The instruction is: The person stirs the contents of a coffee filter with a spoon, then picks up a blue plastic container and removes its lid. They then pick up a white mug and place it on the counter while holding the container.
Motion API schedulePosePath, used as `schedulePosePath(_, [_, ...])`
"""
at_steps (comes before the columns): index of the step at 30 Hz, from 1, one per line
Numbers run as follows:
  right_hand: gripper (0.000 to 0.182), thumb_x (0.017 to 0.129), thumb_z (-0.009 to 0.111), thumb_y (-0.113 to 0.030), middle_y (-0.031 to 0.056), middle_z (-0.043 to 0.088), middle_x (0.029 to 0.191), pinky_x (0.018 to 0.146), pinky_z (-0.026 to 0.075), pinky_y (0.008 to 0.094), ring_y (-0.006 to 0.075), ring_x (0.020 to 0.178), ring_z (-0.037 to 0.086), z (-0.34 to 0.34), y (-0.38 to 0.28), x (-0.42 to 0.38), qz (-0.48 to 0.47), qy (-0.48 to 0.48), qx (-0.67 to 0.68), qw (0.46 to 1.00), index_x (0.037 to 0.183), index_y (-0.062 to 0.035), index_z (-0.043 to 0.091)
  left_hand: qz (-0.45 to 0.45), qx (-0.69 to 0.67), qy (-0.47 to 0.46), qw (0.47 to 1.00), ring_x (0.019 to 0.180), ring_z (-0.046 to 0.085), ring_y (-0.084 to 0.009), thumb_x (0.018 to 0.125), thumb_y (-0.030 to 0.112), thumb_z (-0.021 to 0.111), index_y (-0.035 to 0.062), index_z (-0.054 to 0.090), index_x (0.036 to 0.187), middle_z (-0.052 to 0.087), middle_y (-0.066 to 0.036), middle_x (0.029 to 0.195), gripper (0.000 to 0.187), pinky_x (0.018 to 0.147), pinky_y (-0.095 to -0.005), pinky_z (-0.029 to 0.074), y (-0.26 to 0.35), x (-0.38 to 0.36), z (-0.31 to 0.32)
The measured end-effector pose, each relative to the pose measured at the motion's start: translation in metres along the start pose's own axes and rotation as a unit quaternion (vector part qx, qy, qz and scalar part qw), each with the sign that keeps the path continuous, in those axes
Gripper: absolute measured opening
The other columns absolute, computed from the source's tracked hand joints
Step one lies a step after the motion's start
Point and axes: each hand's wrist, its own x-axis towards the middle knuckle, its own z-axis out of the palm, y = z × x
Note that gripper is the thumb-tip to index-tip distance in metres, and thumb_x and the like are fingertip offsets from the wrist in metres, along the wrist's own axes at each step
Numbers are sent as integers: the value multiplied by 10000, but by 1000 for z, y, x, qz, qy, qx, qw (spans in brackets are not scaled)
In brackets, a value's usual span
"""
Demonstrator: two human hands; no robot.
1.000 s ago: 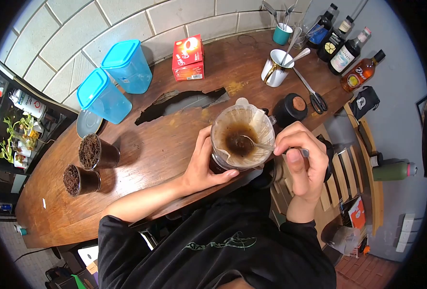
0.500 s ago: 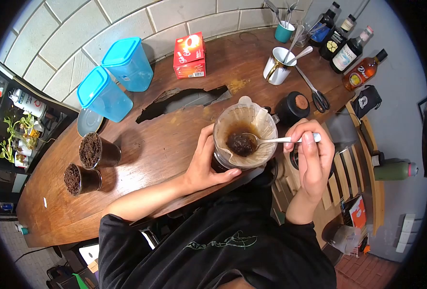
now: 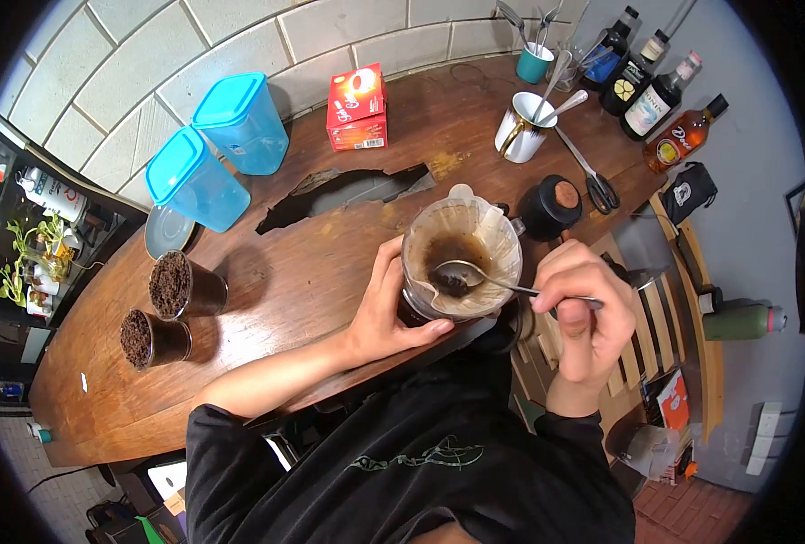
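Observation:
A coffee dripper lined with a paper filter stands near the table's front edge, over a glass vessel that is mostly hidden. Wet dark coffee grounds lie at the bottom of the filter. My left hand wraps around the left side of the dripper, thumb toward the front. In my right hand is a metal spoon, gripped by its handle, its bowl inside the filter just above or touching the grounds. A black cork-topped jar is close behind the dripper.
Two glasses of dark grounds stand at left, near two blue-lidded containers. Behind the jagged hole sits a red box. A mug, scissors and several bottles occupy the far right.
The spoon has turned over and tilted, its handle now lower and farther right. My right hand has rotated and shifted slightly right. My left hand keeps its place on the dripper.

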Motion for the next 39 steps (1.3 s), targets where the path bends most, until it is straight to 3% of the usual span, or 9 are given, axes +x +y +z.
schedulePosePath(9, [232, 960, 592, -180, 107, 594, 789, 587, 441, 293, 219, 675, 570, 0, 2, 3, 13, -54, -48, 997, 855, 25, 614, -6, -8, -3, 1000, 1302, 391, -386, 718, 336, 846, -57, 388, 1363, 351, -239, 1390, 883, 1077, -449, 352, 0, 0, 0])
schedulePosePath(15, [246, 965, 589, -199, 109, 593, 796, 590, 439, 292, 210, 675, 569, -3, 0, 6, 22, -44, -67, 997, 858, 20, 623, 0, 1, -1, 1000, 1308, 388, -388, 715, 326, 847, -57, 394, 1356, 352, -241, 1393, 874, 1082, -451, 347, 0, 1, 0])
schedulePosePath(20, [282, 965, 578, -222, 112, 593, 789, 606, 438, 298, 211, 671, 568, -5, -5, 9, -24, 12, -114, 993, 826, 19, 626, -4, 4, 0, 1000, 1307, 391, -385, 715, 322, 847, -53, 402, 1350, 356, -239, 1391, 862, 1085, -454, 346, 2, 2, -1])
schedulePosePath(24, [228, 943, 604, -169, 114, 585, 784, 605, 447, 298, 209, 674, 575, -1, -6, 12, -19, -21, -129, 991, 824, 25, 613, 0, -5, 0, 1000, 1302, 396, -382, 719, 318, 844, -51, 419, 1336, 363, -238, 1383, 834, 1082, -456, 351, 3, 2, -1])
schedulePosePath(27, [205, 943, 601, -142, 115, 581, 782, 596, 448, 292, 203, 665, 571, -1, -6, 12, -16, -65, -119, 991, 833, 30, 606, 4, -3, 1, 1000, 1299, 398, -381, 721, 317, 842, -51, 430, 1325, 368, -238, 1379, 818, 1081, -457, 353, 4, 3, -2])
schedulePosePath(30, [194, 950, 584, -126, 112, 582, 781, 585, 443, 284, 195, 654, 564, 0, -8, 8, 33, -74, -78, 994, 837, 31, 603, -4, -10, 0, 1000, 1297, 400, -381, 721, 318, 841, -50, 436, 1319, 371, -238, 1375, 810, 1078, -457, 356, 4, 2, -2])
schedulePosePath(39, [227, 953, 580, -153, 98, 587, 751, 589, 418, 265, 171, 649, 546, -3, -4, 5, 40, -71, -32, 996, 821, 30, 600, -4, -7, -3, 1000, 1286, 405, -381, 723, 327, 840, -50, 440, 1309, 370, -234, 1370, 804, 1074, -453, 358, 3, 3, 0])
